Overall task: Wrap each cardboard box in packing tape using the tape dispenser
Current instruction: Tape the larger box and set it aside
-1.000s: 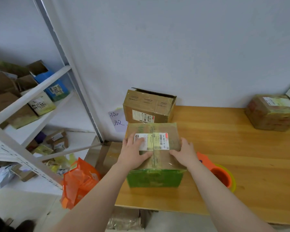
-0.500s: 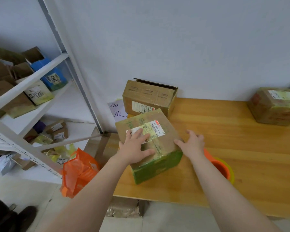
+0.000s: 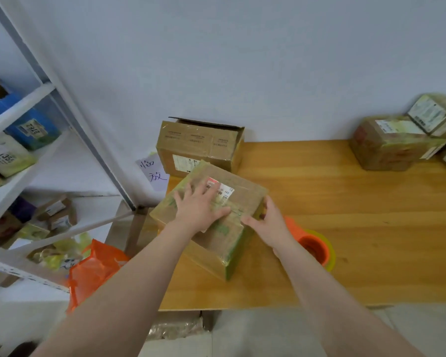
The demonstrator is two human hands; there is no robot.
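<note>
A tape-wrapped cardboard box [image 3: 242, 191] with a white shipping label lies skewed on the wooden table [image 3: 345, 202] near its left edge. My left hand [image 3: 198, 207] lies flat on the box's top, fingers spread over the label. On the box's right side my right hand [image 3: 268, 225] grips the near right edge. The orange tape dispenser [image 3: 312, 246] with a yellowish roll rests on the table just right of my right wrist, partly hidden by it.
An open brown carton [image 3: 201, 148] stands against the wall behind the box. Several wrapped parcels [image 3: 397, 143] are piled at the table's far right. A white metal shelf [image 3: 23, 155] with packages stands left, with an orange bag [image 3: 93, 271] on the floor beside it.
The box has turned further counter-clockwise under both hands. My right hand has come back onto its right edge, and the view has tilted.
</note>
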